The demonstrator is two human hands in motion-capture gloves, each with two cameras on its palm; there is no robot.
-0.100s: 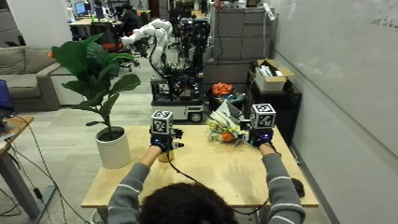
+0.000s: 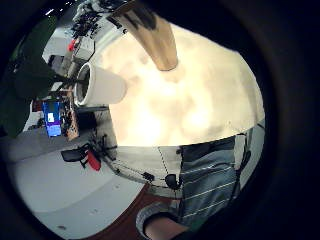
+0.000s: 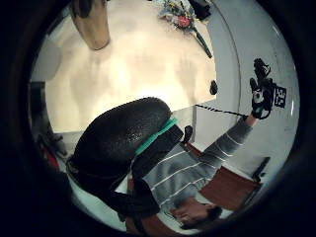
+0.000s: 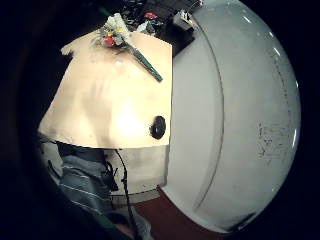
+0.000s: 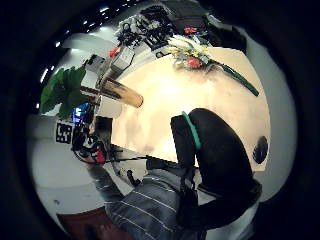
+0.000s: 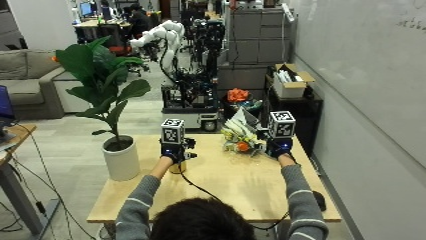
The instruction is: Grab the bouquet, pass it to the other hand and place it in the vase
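We are looking down on a light wooden table (image 6: 226, 185) in an open workroom, with a white wall (image 6: 373, 90) running along its right side and a grey floor to the left. Beyond the far edge stands a white robot arm (image 6: 160, 35) on a dark base, and a cardboard box (image 6: 291, 82) sits on a dark cabinet by the wall.

At the left end of the table we see a white pot (image 6: 121, 159) holding a tall plant (image 6: 100, 75) with broad green leaves. Just right of it stands the vase (image 6: 177, 167), tan and upright, mostly hidden behind the left hand (image 6: 174, 148) in the outside view; the right thumb side palm view shows it better (image 5: 121, 93). We cannot make out anything inside it.

The bouquet (image 6: 238, 136) lies on the table near the far edge, right of centre, pale wrapped blooms with an orange-red one among them. Its green stem (image 4: 145, 61) stretches across the tabletop towards the right edge.

The right hand (image 6: 279, 145) is up over the table just beside the bouquet; we cannot tell how its fingers are set, nor whether it touches the flowers. The same goes for the left hand's fingers.

A small dark round object (image 4: 158, 127) rests close to the right edge, nearer the person. Between the forearms the tabletop is bare wood, and a black cable (image 6: 200, 187) trails across it.
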